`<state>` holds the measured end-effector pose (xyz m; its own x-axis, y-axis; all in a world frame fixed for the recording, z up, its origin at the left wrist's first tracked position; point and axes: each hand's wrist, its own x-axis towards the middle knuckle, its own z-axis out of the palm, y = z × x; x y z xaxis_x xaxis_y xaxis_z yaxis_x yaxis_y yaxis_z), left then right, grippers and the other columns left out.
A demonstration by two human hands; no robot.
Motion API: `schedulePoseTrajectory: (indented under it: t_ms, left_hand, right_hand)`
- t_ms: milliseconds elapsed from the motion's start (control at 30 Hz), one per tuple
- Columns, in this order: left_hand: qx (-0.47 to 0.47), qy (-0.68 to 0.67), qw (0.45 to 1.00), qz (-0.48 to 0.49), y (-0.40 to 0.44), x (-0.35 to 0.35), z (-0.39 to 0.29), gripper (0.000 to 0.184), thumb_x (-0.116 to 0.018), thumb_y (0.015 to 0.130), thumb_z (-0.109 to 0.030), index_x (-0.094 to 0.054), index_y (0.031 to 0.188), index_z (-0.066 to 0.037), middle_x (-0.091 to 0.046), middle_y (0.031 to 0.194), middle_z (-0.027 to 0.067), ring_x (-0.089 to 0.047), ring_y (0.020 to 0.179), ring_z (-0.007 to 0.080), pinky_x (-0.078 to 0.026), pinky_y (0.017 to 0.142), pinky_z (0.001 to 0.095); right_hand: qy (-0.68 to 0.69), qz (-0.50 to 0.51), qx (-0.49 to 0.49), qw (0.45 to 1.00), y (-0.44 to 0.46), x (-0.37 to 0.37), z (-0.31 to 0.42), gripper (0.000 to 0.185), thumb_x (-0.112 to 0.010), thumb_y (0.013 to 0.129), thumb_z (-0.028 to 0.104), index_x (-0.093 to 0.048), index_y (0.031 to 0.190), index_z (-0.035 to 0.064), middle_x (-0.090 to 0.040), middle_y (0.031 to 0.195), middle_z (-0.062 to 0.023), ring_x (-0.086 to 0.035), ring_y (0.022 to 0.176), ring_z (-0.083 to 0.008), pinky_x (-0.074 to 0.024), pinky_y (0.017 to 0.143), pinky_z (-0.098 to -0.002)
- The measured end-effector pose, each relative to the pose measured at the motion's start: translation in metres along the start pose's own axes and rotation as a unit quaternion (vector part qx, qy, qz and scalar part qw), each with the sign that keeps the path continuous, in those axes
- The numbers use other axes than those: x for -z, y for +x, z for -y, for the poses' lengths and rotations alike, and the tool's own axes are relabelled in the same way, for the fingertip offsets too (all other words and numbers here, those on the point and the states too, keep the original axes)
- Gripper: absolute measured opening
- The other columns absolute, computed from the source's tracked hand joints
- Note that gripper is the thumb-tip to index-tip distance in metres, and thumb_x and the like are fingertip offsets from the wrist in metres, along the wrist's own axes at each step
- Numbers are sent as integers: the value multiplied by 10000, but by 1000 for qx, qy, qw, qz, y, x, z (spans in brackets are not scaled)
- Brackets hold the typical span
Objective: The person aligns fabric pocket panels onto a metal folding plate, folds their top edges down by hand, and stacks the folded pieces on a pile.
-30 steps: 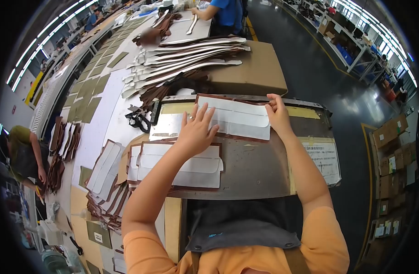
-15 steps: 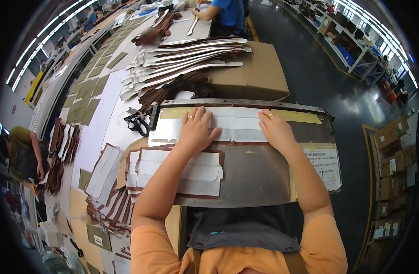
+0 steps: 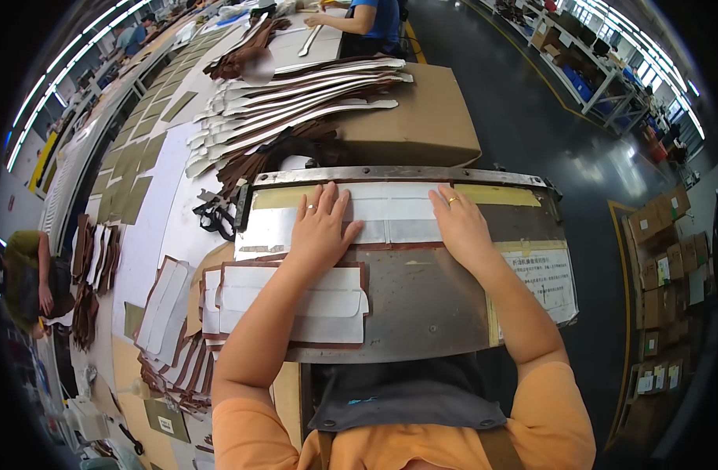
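A white panel with a brown edge (image 3: 390, 213) lies across the steel plate of a bench machine (image 3: 421, 305), against the long metal bar (image 3: 398, 174) at its back. My left hand (image 3: 321, 227) is spread flat on the left part of the panel, fingertips near the bar and thumb pointing right. Over the panel's right part, my right hand (image 3: 462, 223) rests with its fingers stretched forward, covering that end. Neither hand grips anything. Left of centre on the plate, below my left forearm, lies a stack of similar brown-edged white panels (image 3: 327, 301).
Fanned brown-edged pieces (image 3: 171, 376) lie on the left table. Beyond the machine, long white and brown strips (image 3: 296, 102) rest beside a cardboard box (image 3: 421, 117). A printed sheet (image 3: 543, 282) sits on the plate's right. Co-workers are at the left (image 3: 34, 266) and far table (image 3: 370, 23).
The view has shifted slightly, so the machine and table appear farther left. My right hand has moved a little inward over the panel, its fingers flatter. My left hand stays spread on it.
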<state>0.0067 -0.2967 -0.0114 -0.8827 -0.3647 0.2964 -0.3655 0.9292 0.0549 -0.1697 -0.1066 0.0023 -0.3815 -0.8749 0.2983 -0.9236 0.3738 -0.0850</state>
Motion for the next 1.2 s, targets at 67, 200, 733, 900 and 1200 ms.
schedulePoseTrajectory:
  t_ms: [67,200,733,900,1200]
  left_hand:
    - [1,-24,1000,11,1,5,-2,565,-471,905,-441,-436,1304,-43,-451,1295,160,-397,1230,332,-303,1034,407]
    - [-10,-40,999,-23,1,5,-3,502,-522,883,-394,-495,1220,-23,-502,1184,143,-471,1106,324,-369,956,400]
    - [-18,-29,998,-56,-7,-9,-6,423,-509,895,-299,-490,1189,5,-520,1157,172,-451,1150,349,-373,964,406]
    - [-10,-101,995,-15,-3,2,-2,411,-561,839,-190,-470,1186,10,-503,1155,179,-495,1070,350,-428,872,407]
    - [19,-52,998,-27,11,-4,13,576,-583,799,-367,-456,1253,-36,-482,1217,120,-497,1069,317,-369,888,428]
  right_hand:
    - [10,20,-16,1000,-1,5,4,364,-509,837,45,-510,1197,-9,-500,1266,-168,-478,1178,-318,-428,961,-375]
    - [-10,17,-2,1000,-4,6,6,375,-477,833,9,-509,1206,-3,-495,1273,-185,-493,1167,-327,-422,969,-379]
    - [-31,98,-19,995,4,19,12,314,-530,812,38,-556,1124,13,-544,1177,-165,-524,1082,-314,-437,901,-390]
    - [127,-47,136,981,54,-10,40,280,-607,789,121,-577,1049,20,-560,1047,-137,-535,986,-304,-443,837,-408]
    - [142,-39,192,970,88,-38,69,196,-596,771,123,-616,942,29,-555,937,-105,-530,910,-292,-470,788,-393]
